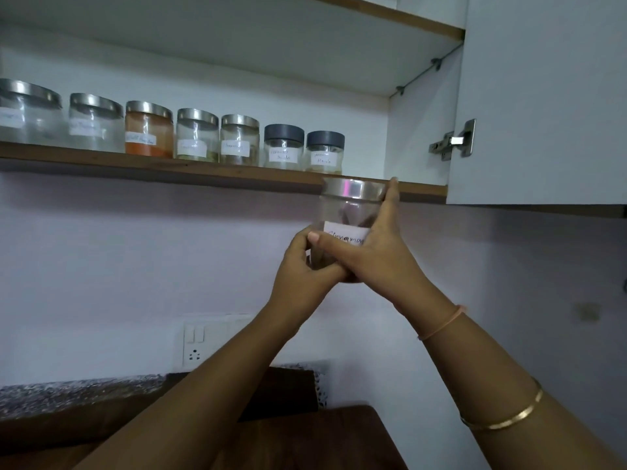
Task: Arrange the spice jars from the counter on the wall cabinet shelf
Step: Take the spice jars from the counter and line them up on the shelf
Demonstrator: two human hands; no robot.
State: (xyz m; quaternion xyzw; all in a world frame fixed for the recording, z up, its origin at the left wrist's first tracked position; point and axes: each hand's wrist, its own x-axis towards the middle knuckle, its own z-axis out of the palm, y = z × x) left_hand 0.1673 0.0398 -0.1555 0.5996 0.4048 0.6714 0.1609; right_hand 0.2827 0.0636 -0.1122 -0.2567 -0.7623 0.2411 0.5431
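A gold bangle (505, 418) circles the right forearm, nearest the camera; beyond it the left hand (298, 262) curls round the lower side of a clear steel-lidded jar (349, 212); the right hand (376, 252) wraps the other side, one finger reaching up to the lid; the jar, white label outward, is held just below the front edge of the wall cabinet shelf (203, 171); on it stands a row of seven labelled jars (196, 137); the cabinet door (543, 96) hangs open at right.

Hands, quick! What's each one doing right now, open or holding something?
Left hand: curled round the lower part of the spice jar, holding it.
Right hand: holding the same jar, thumb across its front, fingers up its side.
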